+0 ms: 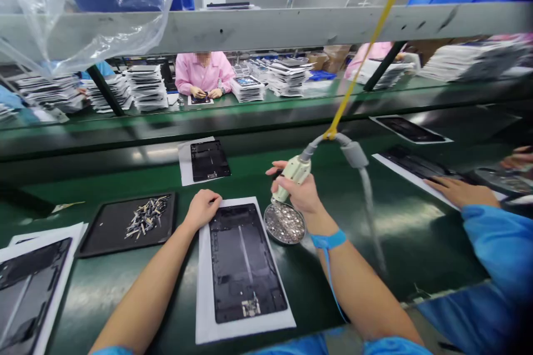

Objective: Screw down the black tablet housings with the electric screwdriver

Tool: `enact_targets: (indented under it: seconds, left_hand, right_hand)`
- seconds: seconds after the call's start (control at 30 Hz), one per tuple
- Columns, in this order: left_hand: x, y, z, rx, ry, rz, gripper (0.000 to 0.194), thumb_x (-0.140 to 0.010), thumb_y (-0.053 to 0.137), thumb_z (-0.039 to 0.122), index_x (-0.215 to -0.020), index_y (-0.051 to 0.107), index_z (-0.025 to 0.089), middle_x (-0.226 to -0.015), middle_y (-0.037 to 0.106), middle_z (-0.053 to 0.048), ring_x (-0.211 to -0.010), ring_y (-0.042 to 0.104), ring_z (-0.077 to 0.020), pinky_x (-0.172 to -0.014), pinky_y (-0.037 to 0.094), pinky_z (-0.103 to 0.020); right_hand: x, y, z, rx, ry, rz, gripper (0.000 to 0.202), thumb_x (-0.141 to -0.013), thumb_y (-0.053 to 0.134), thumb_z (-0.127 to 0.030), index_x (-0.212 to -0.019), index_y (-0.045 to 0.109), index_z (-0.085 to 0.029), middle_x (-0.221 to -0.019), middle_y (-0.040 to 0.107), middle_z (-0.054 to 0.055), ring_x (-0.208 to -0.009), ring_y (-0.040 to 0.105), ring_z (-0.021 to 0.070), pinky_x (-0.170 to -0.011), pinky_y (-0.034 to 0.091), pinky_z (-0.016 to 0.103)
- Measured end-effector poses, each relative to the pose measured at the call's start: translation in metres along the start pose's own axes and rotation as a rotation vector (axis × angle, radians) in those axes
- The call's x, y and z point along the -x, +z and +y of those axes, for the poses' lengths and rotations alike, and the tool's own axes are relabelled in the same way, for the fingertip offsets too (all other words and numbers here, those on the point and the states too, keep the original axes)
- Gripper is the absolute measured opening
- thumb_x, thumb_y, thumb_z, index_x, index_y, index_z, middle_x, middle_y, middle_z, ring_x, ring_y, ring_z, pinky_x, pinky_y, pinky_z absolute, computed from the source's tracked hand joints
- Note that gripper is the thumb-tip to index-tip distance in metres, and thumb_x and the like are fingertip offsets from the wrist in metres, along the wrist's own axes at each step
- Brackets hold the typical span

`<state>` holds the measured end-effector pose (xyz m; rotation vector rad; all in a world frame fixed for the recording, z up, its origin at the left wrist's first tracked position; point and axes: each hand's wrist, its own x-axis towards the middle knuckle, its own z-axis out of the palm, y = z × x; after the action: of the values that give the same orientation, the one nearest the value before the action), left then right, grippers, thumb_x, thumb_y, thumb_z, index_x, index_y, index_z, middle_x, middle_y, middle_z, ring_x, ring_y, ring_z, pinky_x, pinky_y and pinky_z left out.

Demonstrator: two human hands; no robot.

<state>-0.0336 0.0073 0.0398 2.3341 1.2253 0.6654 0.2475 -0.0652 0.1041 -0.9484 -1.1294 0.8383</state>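
Observation:
My right hand (302, 191) is closed round a pale green electric screwdriver (293, 172), its nose pointing down into a round dish (285, 239) of small silvery screws. A yellow strap holds up the screwdriver's grey cable. My left hand (203, 209), fingers curled in, rests at the upper left corner of a black tablet housing (245, 255). That housing lies on a white sheet (205, 294) and has a pale strip down its middle and a small circuit board (251, 306) near its lower end. A blue band circles my right wrist.
Left of me lies a black tray (112, 227) with a heap of small parts. Another housing (33, 288) is at the far left, one more (210, 160) further back. A co-worker's hand (466, 191) is on a housing at right. An overhead beam (266, 28) crosses above.

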Motion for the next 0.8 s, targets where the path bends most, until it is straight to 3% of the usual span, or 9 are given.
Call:
enact_targets:
  seconds: [0.1,0.2,0.23,0.33,0.4,0.5,0.6,0.8]
  left_hand:
    - [0.008,-0.004,0.016,-0.105,-0.004,0.059,0.023,-0.094,0.054,0.029,-0.093,0.075,0.020,-0.101,0.073,-0.010,-0.102,0.062,-0.0263,-0.095,0.049,-0.042]
    - [0.036,-0.005,0.056,-0.156,0.103,0.017,0.020,-0.096,0.057,0.030,-0.099,0.073,0.019,-0.105,0.070,-0.012,-0.103,0.062,-0.0264,-0.092,0.050,-0.041]
    - [0.050,-0.003,0.073,-0.139,0.187,-0.081,0.019,-0.097,0.058,0.032,-0.098,0.072,0.019,-0.103,0.070,-0.011,-0.099,0.063,-0.0247,-0.089,0.050,-0.038]
    - [0.102,0.007,0.123,-0.140,0.453,-0.535,0.027,-0.093,0.065,0.048,-0.092,0.069,0.021,-0.087,0.069,-0.005,-0.081,0.065,-0.0211,-0.073,0.051,-0.034]
    - [0.132,0.017,0.144,-0.255,0.497,-0.649,0.031,-0.088,0.069,0.050,-0.091,0.067,0.019,-0.088,0.069,-0.008,-0.078,0.066,-0.0242,-0.069,0.052,-0.037]
    - [0.155,0.031,0.154,-0.443,0.480,-0.635,0.018,-0.088,0.067,0.033,-0.092,0.066,0.016,-0.087,0.069,-0.013,-0.075,0.067,-0.0278,-0.065,0.053,-0.040]
    - [0.155,0.038,0.155,-0.524,0.500,-0.616,0.007,-0.090,0.060,0.017,-0.089,0.067,0.014,-0.081,0.068,-0.013,-0.068,0.067,-0.0257,-0.058,0.051,-0.037]
    - [0.157,0.038,0.163,-0.509,0.561,-0.639,0.009,-0.091,0.062,0.018,-0.087,0.067,0.012,-0.080,0.070,-0.010,-0.062,0.066,-0.0223,-0.046,0.046,-0.035]
  right_hand:
    - [0.015,0.002,0.000,0.060,-0.062,0.092,0.032,-0.077,0.079,-0.037,-0.101,0.068,-0.019,-0.087,0.072,0.003,-0.049,0.059,0.0108,-0.047,0.051,0.027]
    - [0.027,-0.001,0.001,0.114,-0.063,0.133,0.026,-0.078,0.078,-0.032,-0.097,0.069,-0.018,-0.084,0.072,0.003,-0.049,0.059,0.0108,-0.048,0.051,0.027]
    - [0.028,-0.001,0.001,0.116,-0.054,0.132,0.026,-0.077,0.078,-0.032,-0.097,0.069,-0.018,-0.084,0.072,0.003,-0.049,0.060,0.0110,-0.048,0.051,0.027]
    - [0.029,-0.001,0.001,0.115,-0.037,0.147,0.027,-0.076,0.078,-0.034,-0.096,0.069,-0.018,-0.083,0.072,0.003,-0.048,0.059,0.0110,-0.047,0.051,0.027]
    - [0.027,0.000,0.001,0.120,-0.040,0.162,0.027,-0.076,0.077,-0.035,-0.096,0.068,-0.017,-0.083,0.072,0.003,-0.049,0.059,0.0110,-0.048,0.051,0.027]
    - [0.026,-0.001,0.002,0.118,-0.052,0.149,0.026,-0.077,0.076,-0.035,-0.095,0.069,-0.017,-0.083,0.072,0.002,-0.050,0.059,0.0110,-0.050,0.052,0.028]
    - [0.027,-0.002,0.003,0.117,-0.056,0.140,0.026,-0.077,0.077,-0.034,-0.095,0.070,-0.017,-0.083,0.072,0.003,-0.050,0.059,0.0112,-0.050,0.052,0.028]
    - [0.027,-0.005,0.006,0.169,-0.066,0.175,0.027,-0.076,0.078,-0.035,-0.094,0.070,-0.017,-0.079,0.072,0.003,-0.049,0.060,0.0124,-0.050,0.052,0.028]
